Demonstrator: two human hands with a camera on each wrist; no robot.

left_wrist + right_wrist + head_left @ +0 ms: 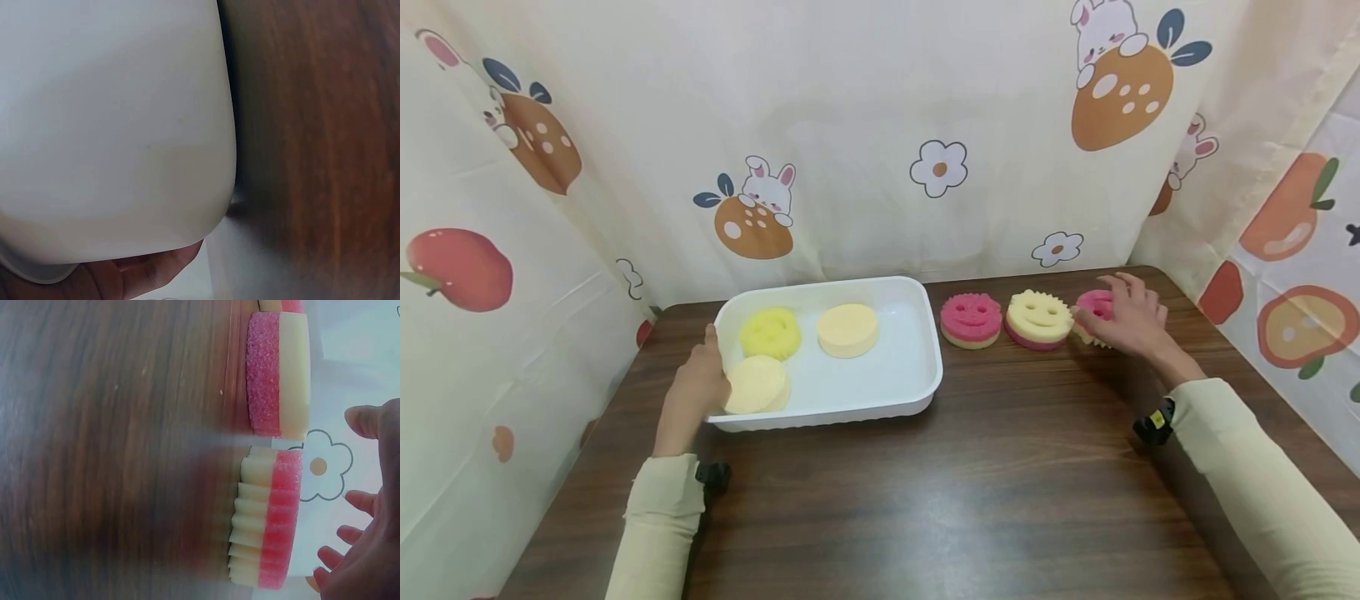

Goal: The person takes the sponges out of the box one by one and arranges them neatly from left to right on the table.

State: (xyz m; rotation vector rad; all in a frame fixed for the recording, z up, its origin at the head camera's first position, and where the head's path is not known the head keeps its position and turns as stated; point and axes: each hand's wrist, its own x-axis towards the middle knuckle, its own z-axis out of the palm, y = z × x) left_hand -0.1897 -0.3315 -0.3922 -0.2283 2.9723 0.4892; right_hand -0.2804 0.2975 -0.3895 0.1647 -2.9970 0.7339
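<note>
At the left end of a white tray [880, 402], my left hand [698, 379] grips the rim. Its curled fingers [153, 275] show against the outer wall in the left wrist view. Three sponges lie in the tray: a bright yellow one [771, 335] and two pale cream round ones [847, 329] [757, 385]. My right hand [1129, 312] is over the far-right smiley sponge, pink on top with a ridged cream base [265, 519]. In the right wrist view its fingers are spread, apart from that sponge, holding nothing.
Left of my right hand, a pink-topped smiley sponge [971, 319] and a cream-topped one [1039, 319] stand in a row beside the tray. The brown wooden table [925, 500] reaches a patterned curtain [865, 167] at the back and sides.
</note>
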